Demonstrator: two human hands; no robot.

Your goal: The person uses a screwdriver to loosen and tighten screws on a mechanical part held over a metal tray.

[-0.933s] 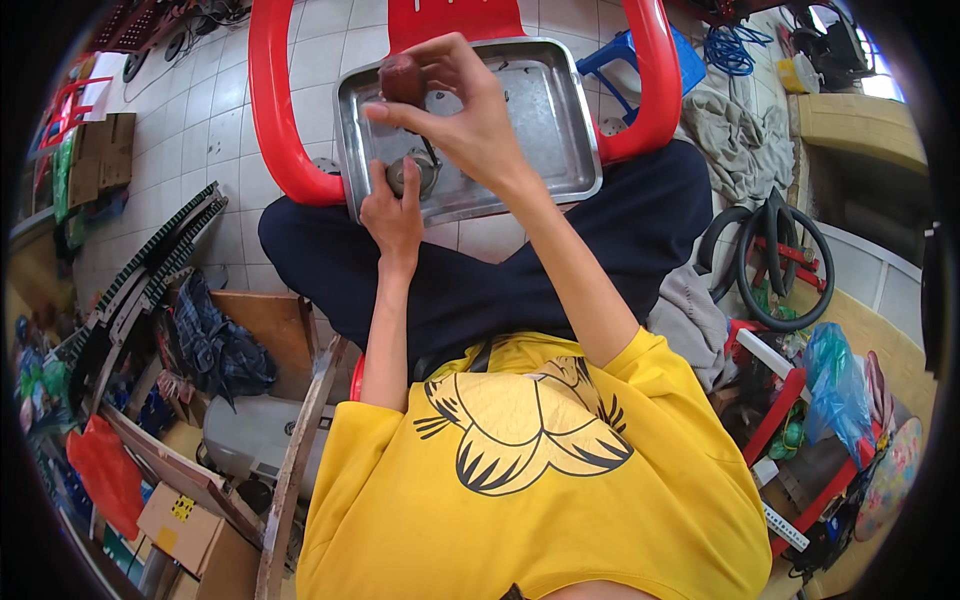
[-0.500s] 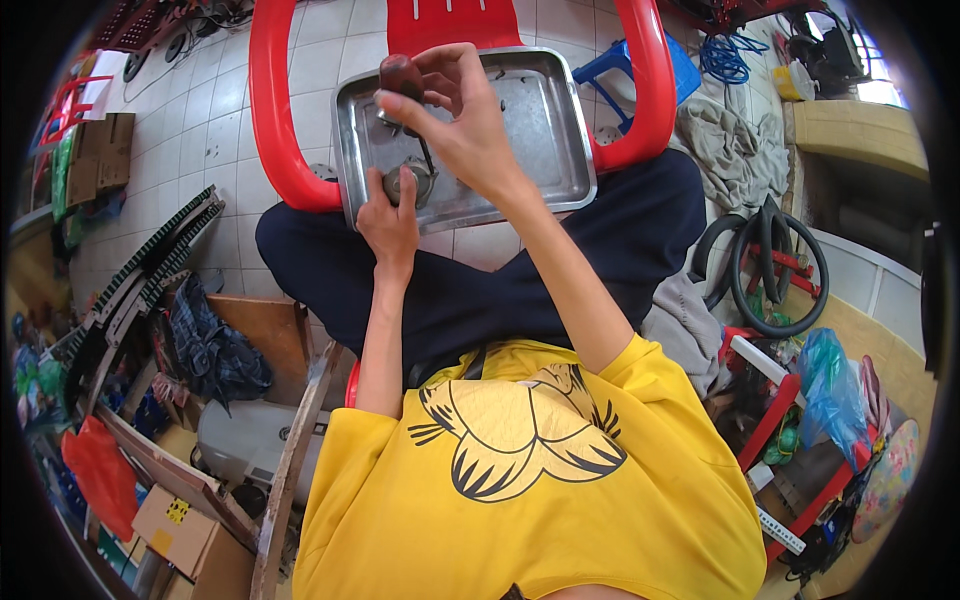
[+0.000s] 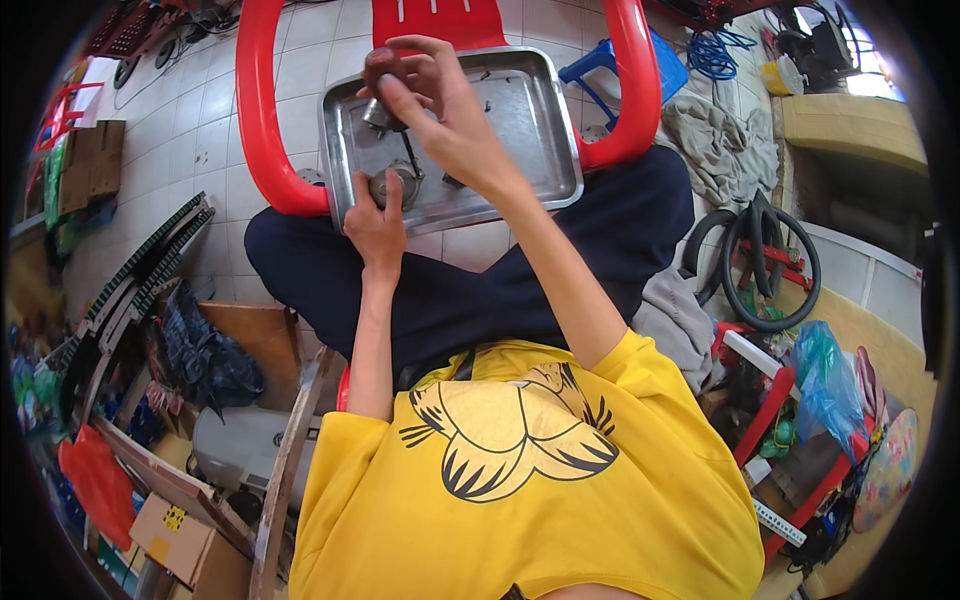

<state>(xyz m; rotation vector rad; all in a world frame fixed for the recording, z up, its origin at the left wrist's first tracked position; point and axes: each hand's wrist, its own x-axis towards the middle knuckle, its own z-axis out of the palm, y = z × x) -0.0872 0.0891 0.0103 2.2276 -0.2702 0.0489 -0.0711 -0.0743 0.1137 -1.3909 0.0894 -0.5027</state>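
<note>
My right hand (image 3: 450,125) is closed around the dark red handle of a screwdriver (image 3: 384,70), which has a metal collar below the grip. Its thin dark shaft slants down to a round grey metal part (image 3: 397,186), though the exact contact is too small to make out. My left hand (image 3: 377,228) grips that part, thumb and finger on either side, over the near left corner of a shallow metal tray (image 3: 500,150). A few small dark pieces (image 3: 487,105) lie in the tray.
The tray rests on a red plastic chair (image 3: 262,120) before my knees. A blue stool (image 3: 640,70) and grey cloth (image 3: 720,150) are at the right, with black tubes (image 3: 770,265) nearer. Leftward stand a wooden frame (image 3: 285,460) and a cardboard box (image 3: 175,535).
The whole view has shifted slightly. The screwdriver handle has tilted a little and my right fingers have shifted on it, exposing more of the metal collar. My left hand keeps its grip.
</note>
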